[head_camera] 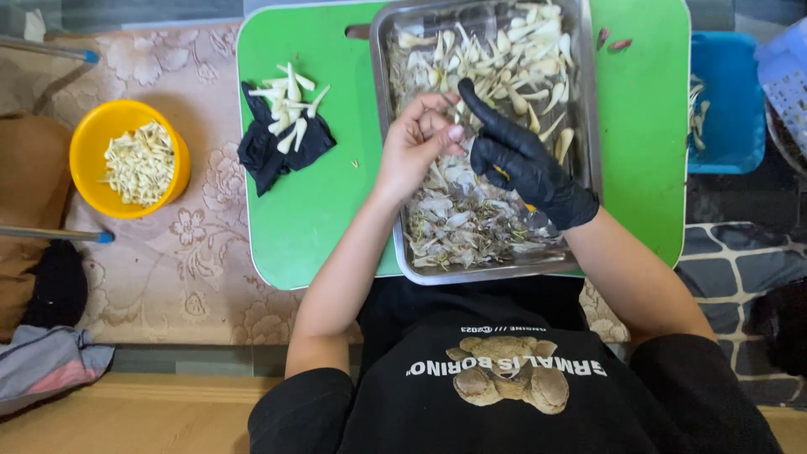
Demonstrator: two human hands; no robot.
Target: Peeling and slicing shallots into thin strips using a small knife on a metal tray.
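Green board (pixel 319 219), steel tray (pixel 580 76) near its edge, both hands (pixel 420 139) inside.

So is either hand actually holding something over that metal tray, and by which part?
It cannot be told for sure. The bare left hand curls its fingertips as if pinching something small over the metal tray, and the gloved right hand touches it, but the piece itself is hidden.

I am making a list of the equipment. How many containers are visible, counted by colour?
Yellow bowl: 1
Silver metal tray: 1
Blue tub: 1
Pale perforated basket, only partly in view: 1
Total: 4
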